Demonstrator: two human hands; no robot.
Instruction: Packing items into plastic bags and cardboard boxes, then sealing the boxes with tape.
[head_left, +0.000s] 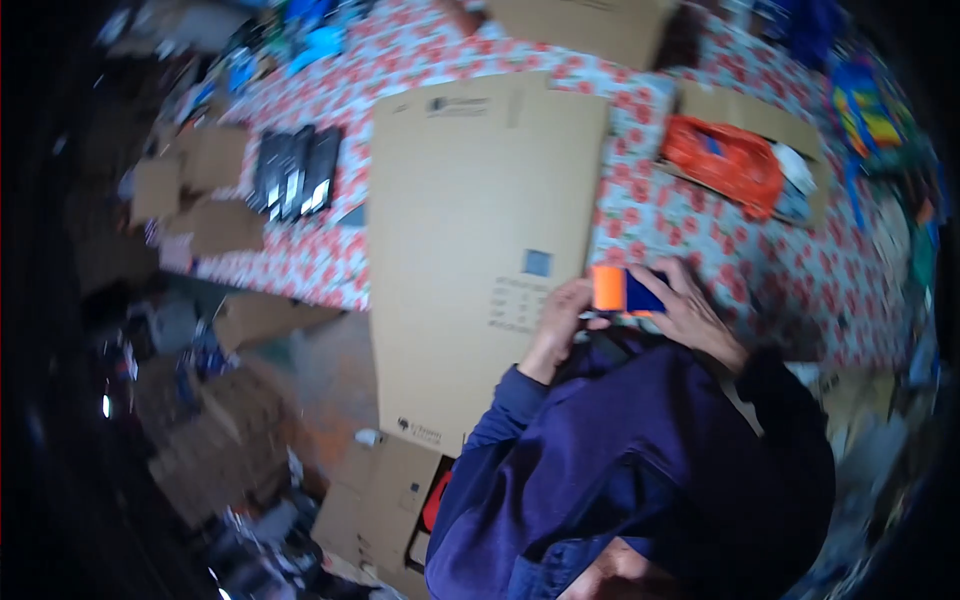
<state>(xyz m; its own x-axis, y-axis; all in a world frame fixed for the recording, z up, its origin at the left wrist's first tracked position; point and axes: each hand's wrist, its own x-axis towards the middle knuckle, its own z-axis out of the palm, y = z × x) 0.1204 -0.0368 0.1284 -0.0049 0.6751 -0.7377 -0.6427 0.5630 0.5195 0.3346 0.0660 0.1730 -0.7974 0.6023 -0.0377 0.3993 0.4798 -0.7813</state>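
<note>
A small block-shaped thing, bright orange at one end and dark blue at the other (609, 288), is held between my hands close to my body; its exact kind is not clear. My left hand (565, 312) closes its fingers at the orange end. My right hand (692, 310) grips the dark blue end, thumb and fingers bent around it. Just left of my hands, a large flat cardboard sheet (470, 220) with dark printing lies across the table and reaches past its near edge.
A red-flowered cloth covers the table (640, 210). An open carton (745, 105) with an orange plastic bag (722, 165) stands at right. Black shiny packages (295, 172) lie at left beside cardboard pieces (220, 225). An open box (385, 505) is below the sheet.
</note>
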